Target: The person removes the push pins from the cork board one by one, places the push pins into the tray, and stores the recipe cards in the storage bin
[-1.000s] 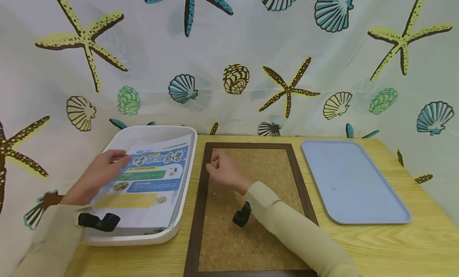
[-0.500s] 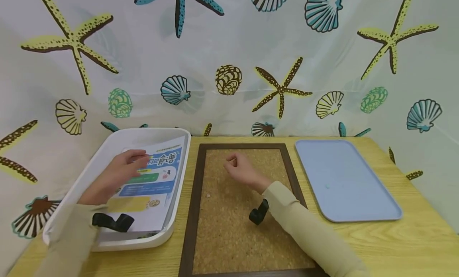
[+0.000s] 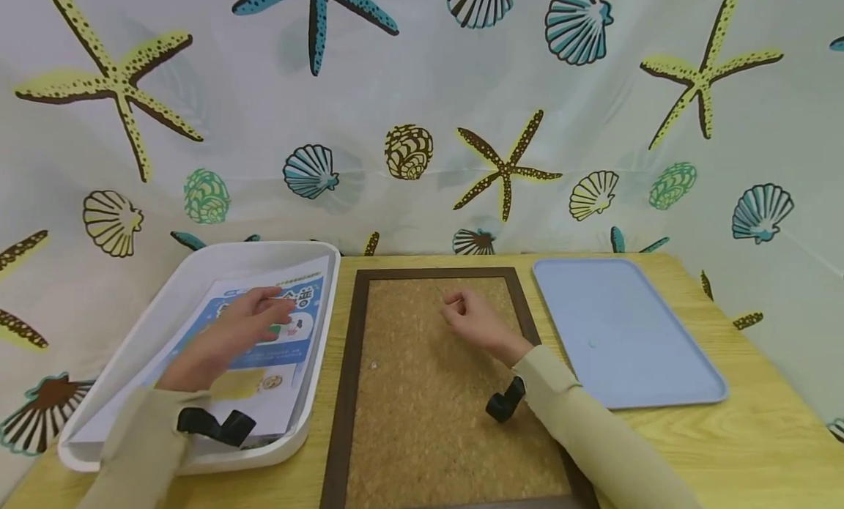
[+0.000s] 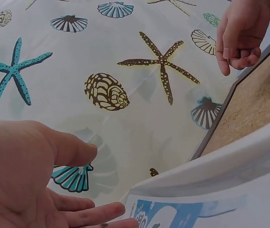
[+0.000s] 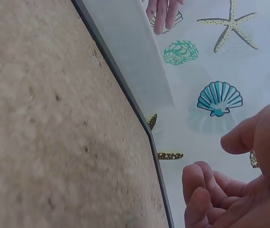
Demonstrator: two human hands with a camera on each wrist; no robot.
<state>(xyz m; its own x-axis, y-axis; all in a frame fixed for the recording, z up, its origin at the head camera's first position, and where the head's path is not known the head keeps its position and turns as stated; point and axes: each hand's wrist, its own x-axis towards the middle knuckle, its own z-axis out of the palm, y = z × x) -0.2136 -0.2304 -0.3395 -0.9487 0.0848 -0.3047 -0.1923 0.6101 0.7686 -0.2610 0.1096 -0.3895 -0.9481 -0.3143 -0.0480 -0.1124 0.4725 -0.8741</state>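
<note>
My left hand (image 3: 231, 337) hovers above a printed sheet of paper (image 3: 286, 354) in a white plastic tub (image 3: 315, 370). Its fingers are extended and the thumb stands apart, as the left wrist view also shows. Over the upper part of a cork board (image 3: 409, 421) with a dark frame is my right hand (image 3: 481, 322), its fingers loosely curled. A gap separates thumb and fingers of this hand (image 5: 239, 185) in the right wrist view, and nothing shows between them. A small clear speck (image 3: 374, 364) sits on the cork near the left frame edge.
To the right of the board lies a shallow pale blue tray (image 3: 633, 311) with a tiny teal bit (image 3: 592, 343) on it. Everything rests on a light wooden table (image 3: 745, 436). Behind hangs a white cloth (image 3: 369, 99) printed with shells and starfish.
My right hand has moved rightward across the cork board from its left frame edge. My left hand has shifted to the right over the paper. The head view has turned slightly.
</note>
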